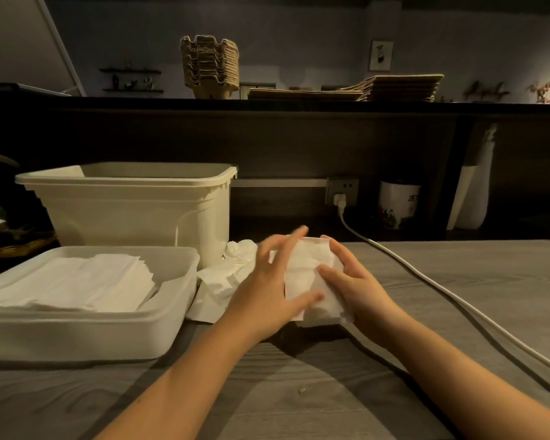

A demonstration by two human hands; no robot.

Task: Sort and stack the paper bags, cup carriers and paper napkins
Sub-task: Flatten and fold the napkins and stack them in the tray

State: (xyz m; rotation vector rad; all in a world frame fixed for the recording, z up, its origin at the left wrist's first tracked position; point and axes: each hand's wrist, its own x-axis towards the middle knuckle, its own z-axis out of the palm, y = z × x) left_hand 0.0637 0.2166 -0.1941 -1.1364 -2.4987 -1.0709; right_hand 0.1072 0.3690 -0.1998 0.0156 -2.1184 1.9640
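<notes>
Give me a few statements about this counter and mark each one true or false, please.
1. Both the left hand and the right hand hold a white napkin. True.
2. The cup carriers lie in the shallow tray. False: they stand stacked on the upper shelf; the tray holds stacked napkins.
3. Flat paper bags lie on that shelf, right of the carriers. True.
4. The white cable is unplugged. False: it is plugged into the wall socket.
</notes>
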